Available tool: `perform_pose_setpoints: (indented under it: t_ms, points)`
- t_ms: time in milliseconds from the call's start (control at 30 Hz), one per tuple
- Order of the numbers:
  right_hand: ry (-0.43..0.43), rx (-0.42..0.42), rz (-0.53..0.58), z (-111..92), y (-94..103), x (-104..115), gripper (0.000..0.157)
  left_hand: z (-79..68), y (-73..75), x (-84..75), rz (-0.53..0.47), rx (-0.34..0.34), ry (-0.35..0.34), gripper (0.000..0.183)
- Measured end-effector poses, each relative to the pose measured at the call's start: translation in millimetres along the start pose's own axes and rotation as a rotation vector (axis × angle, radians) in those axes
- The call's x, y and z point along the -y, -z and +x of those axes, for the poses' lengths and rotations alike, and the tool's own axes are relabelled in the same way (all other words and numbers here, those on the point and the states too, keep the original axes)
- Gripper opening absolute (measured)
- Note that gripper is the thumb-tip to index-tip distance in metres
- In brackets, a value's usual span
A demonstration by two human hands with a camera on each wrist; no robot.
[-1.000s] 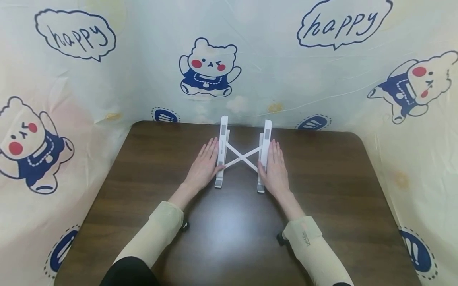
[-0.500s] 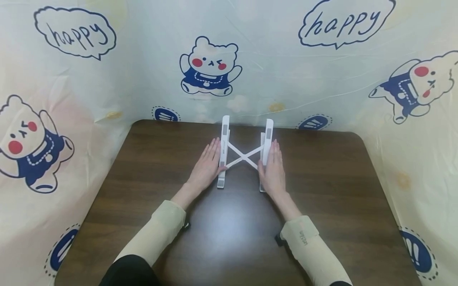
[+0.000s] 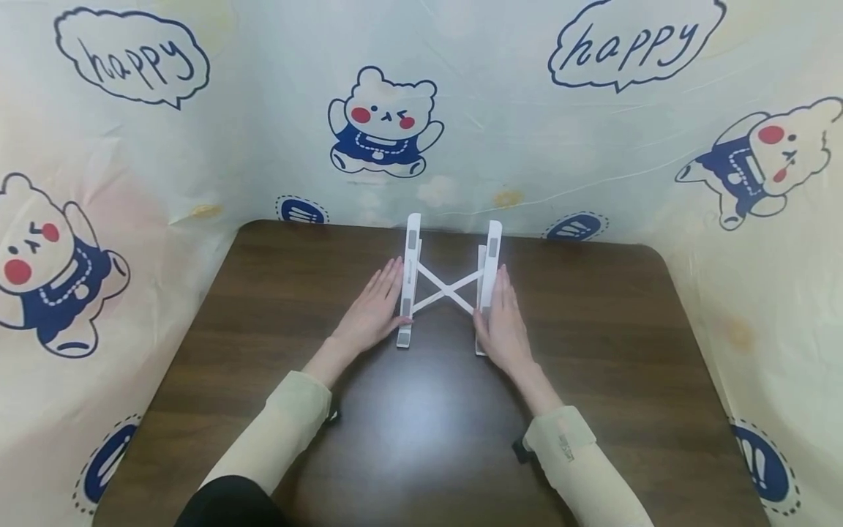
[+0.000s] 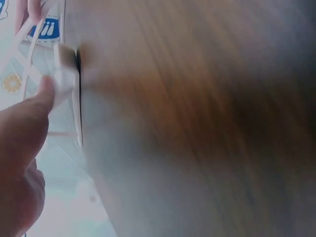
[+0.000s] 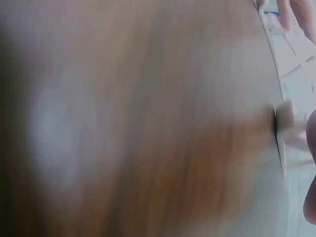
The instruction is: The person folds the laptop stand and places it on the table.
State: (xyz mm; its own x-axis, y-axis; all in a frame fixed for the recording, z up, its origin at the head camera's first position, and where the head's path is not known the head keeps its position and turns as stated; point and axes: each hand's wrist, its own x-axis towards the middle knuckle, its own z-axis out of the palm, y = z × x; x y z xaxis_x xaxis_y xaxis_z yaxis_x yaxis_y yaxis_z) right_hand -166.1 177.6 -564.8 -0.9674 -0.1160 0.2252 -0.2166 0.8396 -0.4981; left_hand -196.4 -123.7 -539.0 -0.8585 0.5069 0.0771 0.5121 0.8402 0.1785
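A white folding laptop stand (image 3: 448, 290) stands unfolded on the table, its two long rails joined by an X of crossed bars. Along the outside of the left rail lies my left hand (image 3: 372, 310), fingers straight and thumb reaching over the rail's near part. My right hand (image 3: 507, 326) is against the outer side of the right rail, also with straight fingers, and it covers part of that rail. The left wrist view shows the left thumb (image 4: 42, 98) beside a blurred end of the stand (image 4: 64, 59). Part of the right hand (image 5: 310, 197) shows at the right wrist view's edge.
The dark brown wooden table (image 3: 408, 439) has rounded far corners. A pale curtain (image 3: 494, 117) printed with cartoon bears hangs behind it and along both sides. The stand is close to the table's far edge.
Both hands have slid slightly back toward the person along the rails. The stand stays unfolded in nearly the same place, and the view has shifted a little.
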Motion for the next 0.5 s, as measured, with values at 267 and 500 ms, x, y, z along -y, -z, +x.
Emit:
perform_pose_setpoints:
  t_ms: [267,500]
  points:
    - [0.164,0.191,-0.073,-3.8,26.3,-23.6,0.136,-9.6,0.7,7.9,0.018,0.077,-0.039,0.120]
    - [0.205,0.266,-0.116,-4.5,29.1,-31.5,0.140,-13.0,-2.9,10.9,0.032,0.072,-0.051,0.120]
